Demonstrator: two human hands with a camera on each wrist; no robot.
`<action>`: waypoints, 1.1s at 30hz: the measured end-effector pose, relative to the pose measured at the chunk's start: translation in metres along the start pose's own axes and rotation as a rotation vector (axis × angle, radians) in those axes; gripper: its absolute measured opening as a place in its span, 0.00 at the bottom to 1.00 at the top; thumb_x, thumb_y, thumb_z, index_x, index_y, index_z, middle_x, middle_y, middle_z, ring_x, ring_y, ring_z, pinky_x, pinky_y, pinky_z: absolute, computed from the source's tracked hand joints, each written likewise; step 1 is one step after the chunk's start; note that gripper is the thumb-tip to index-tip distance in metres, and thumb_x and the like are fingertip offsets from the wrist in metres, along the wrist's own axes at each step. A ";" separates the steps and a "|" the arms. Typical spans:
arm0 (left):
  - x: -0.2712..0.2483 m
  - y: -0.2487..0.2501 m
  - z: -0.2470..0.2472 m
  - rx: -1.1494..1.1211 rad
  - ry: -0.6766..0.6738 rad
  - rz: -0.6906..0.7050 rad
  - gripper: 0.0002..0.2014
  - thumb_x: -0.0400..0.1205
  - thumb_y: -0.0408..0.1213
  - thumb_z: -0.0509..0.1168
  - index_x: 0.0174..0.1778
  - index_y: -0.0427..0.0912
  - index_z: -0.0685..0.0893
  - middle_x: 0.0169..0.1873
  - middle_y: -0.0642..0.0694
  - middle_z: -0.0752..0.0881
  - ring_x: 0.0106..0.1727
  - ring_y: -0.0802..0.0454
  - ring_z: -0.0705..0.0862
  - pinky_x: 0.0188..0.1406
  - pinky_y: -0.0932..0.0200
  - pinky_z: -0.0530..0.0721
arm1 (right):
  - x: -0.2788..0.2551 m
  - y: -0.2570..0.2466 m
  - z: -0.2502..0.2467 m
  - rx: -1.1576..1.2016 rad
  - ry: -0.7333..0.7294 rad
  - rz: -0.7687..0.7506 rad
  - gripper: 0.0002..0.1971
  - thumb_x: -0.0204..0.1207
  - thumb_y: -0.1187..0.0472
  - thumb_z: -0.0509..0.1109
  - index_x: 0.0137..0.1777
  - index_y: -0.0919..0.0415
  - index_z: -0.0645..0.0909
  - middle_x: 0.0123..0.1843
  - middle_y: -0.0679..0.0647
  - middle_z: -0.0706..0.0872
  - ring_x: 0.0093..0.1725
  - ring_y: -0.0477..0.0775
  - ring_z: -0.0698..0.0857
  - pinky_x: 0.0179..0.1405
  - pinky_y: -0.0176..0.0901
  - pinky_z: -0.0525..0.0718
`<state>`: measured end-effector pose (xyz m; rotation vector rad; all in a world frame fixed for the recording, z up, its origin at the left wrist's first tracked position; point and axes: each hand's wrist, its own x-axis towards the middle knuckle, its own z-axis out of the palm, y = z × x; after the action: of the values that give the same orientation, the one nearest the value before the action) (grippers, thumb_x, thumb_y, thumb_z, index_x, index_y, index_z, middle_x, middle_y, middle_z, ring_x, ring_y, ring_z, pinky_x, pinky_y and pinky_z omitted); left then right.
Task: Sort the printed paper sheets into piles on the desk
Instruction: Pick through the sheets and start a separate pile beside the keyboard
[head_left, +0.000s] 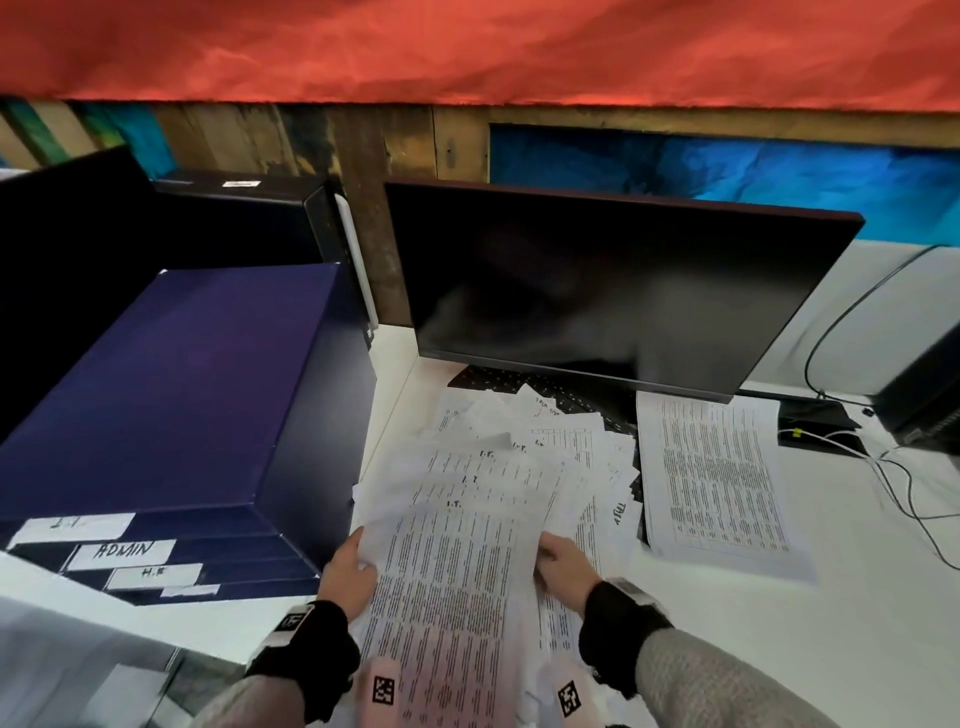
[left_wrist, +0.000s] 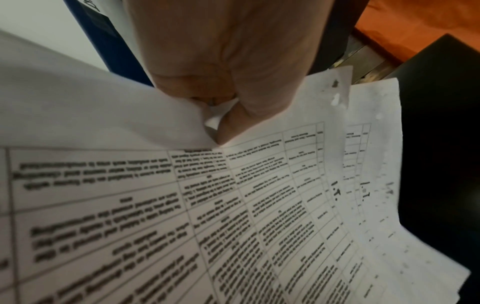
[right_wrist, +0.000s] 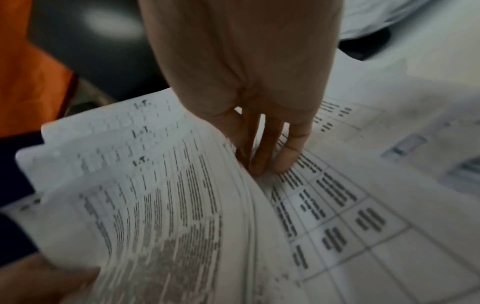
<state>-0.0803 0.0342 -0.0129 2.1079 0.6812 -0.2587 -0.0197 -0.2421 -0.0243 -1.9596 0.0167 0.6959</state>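
A fanned bundle of printed sheets (head_left: 457, 571) with table text, several marked "I.T.", is held low over the white desk (head_left: 779, 649). My left hand (head_left: 343, 566) pinches its left edge, thumb on top (left_wrist: 228, 123), creasing the paper (left_wrist: 182, 185). My right hand (head_left: 563, 566) holds the right edge; its fingers (right_wrist: 272, 148) reach down straight beside the bundle (right_wrist: 161, 205) and touch a sheet lying flat (right_wrist: 337, 216). More loose sheets (head_left: 524, 431) lie scattered behind. A neat pile (head_left: 717, 478) lies to the right.
A dark monitor (head_left: 623, 291) stands behind the papers with a black keyboard (head_left: 498, 382) under it. A dark blue stack of labelled trays (head_left: 171, 395) ("ADMIN" among them) fills the left. Cables (head_left: 893, 467) and a black device (head_left: 924, 400) sit at the right.
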 end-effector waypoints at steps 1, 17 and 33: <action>-0.001 0.003 0.000 0.004 0.010 -0.009 0.24 0.77 0.20 0.57 0.70 0.38 0.75 0.56 0.37 0.84 0.59 0.38 0.81 0.63 0.51 0.76 | -0.002 -0.006 0.000 -0.068 -0.039 -0.032 0.17 0.85 0.67 0.52 0.56 0.53 0.82 0.43 0.46 0.85 0.40 0.46 0.80 0.44 0.34 0.75; 0.003 -0.005 0.006 0.066 -0.021 -0.141 0.21 0.76 0.21 0.56 0.64 0.40 0.76 0.55 0.36 0.84 0.58 0.39 0.80 0.58 0.53 0.75 | 0.040 0.002 -0.024 0.169 0.348 0.264 0.18 0.74 0.59 0.73 0.61 0.60 0.73 0.52 0.57 0.78 0.48 0.56 0.77 0.47 0.44 0.76; 0.008 -0.003 0.008 0.041 0.034 -0.147 0.15 0.76 0.25 0.59 0.56 0.43 0.79 0.51 0.39 0.86 0.57 0.38 0.82 0.59 0.52 0.78 | 0.020 -0.026 -0.011 -0.160 0.370 -0.033 0.07 0.81 0.68 0.57 0.42 0.61 0.64 0.30 0.50 0.70 0.29 0.48 0.69 0.28 0.40 0.67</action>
<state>-0.0746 0.0321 -0.0232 2.1075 0.8591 -0.3206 0.0101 -0.2327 -0.0087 -2.2141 0.1590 0.3126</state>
